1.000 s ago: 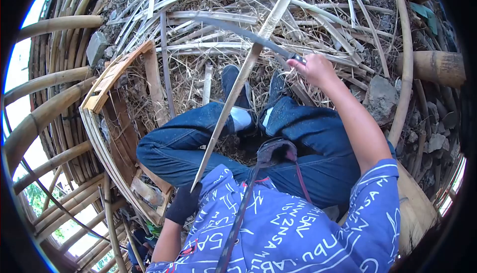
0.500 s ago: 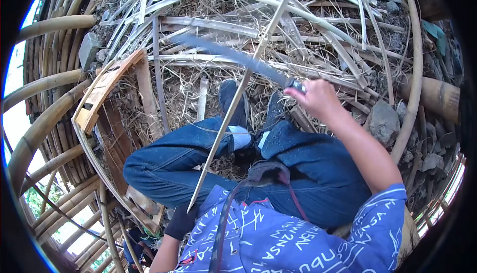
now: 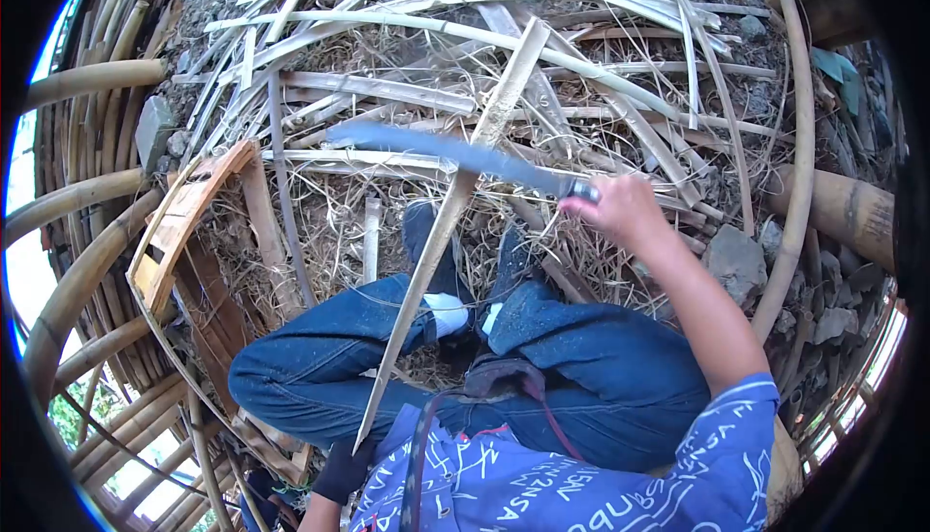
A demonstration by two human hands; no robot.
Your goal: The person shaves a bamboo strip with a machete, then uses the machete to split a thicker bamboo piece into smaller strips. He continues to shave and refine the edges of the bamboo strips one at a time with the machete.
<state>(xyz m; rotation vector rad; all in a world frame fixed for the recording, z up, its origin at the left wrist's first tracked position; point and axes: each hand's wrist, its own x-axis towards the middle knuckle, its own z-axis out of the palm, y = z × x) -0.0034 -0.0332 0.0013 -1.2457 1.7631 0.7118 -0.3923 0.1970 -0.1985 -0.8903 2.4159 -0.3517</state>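
Observation:
A long split-bamboo strip (image 3: 426, 263) slants from my lap up over my legs, its broad pale face showing near the far end. Its lower end is gripped by my left hand (image 3: 341, 471), closed in a black glove beside my shirt. My bare right hand (image 3: 620, 210) is wrapped round the dark handle of a machete (image 3: 412, 144). The long grey blade, blurred by motion, points left and overlaps the upper half of the strip.
Many pale bamboo strips (image 3: 387, 88) and curly shavings cover the ground beyond my feet. An orange-brown wooden piece (image 3: 184, 222) and bamboo poles (image 3: 87, 198) stand to the left. Stones (image 3: 734, 263) and a thick bamboo pole (image 3: 838, 210) lie at right.
The machete blade has come slightly nearer my body along the strip. The strip has turned to show more of its broad face. The whole view has shifted a little.

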